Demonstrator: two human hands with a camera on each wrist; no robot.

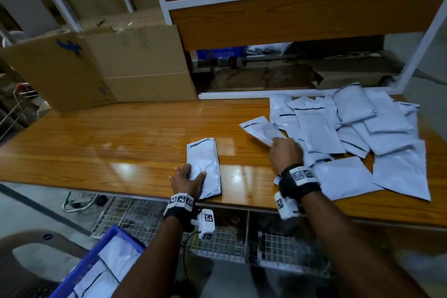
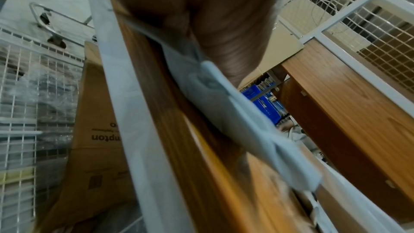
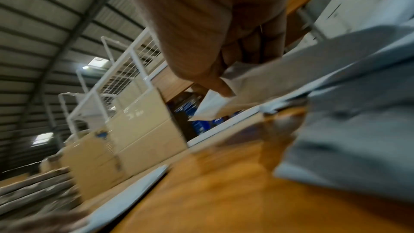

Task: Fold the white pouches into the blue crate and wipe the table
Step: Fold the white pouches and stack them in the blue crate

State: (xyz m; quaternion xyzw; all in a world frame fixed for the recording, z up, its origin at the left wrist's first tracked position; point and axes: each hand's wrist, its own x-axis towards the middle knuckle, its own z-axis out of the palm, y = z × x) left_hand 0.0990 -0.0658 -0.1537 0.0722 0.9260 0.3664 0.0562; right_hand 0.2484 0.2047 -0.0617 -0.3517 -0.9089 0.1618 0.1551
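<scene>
**Two pouches in hand at once; loose pile and near-edge bundle are the risks**

Starting at my far left, the blue crate (image 1: 96, 256) sits below the table's near edge, with folded white pouches already lying inside it. Cardboard boxes (image 1: 116, 65) stand behind, at the back left of the wooden table (image 1: 108, 133).

Next, my left hand (image 1: 187, 180) rests on the near end of the folded pouch (image 1: 204, 164), thumb spread over its top and fingers along its left side. I judge this a loose hold, not a firm grip. The pouch lies close to the near table edge.

Further right, my right hand (image 1: 285, 152) pinches a flat unfolded pouch (image 1: 260, 130) by one corner; the right wrist view shows thumb and fingers closed on it. The pouch is lifted at the left margin of the pouch pile (image 1: 362, 128).

Risks as I judge them:
- The folded pouch may spring open if the left hand lifts carelessly, since the film looks slippery.
- It may slide off the near edge and miss the crate.
- Drawing the pinched pouch out may drag neighbouring pouches, as the pile overlaps heavily.
- Pouches at the far right lie close to the table's end and could be pushed off.
</scene>
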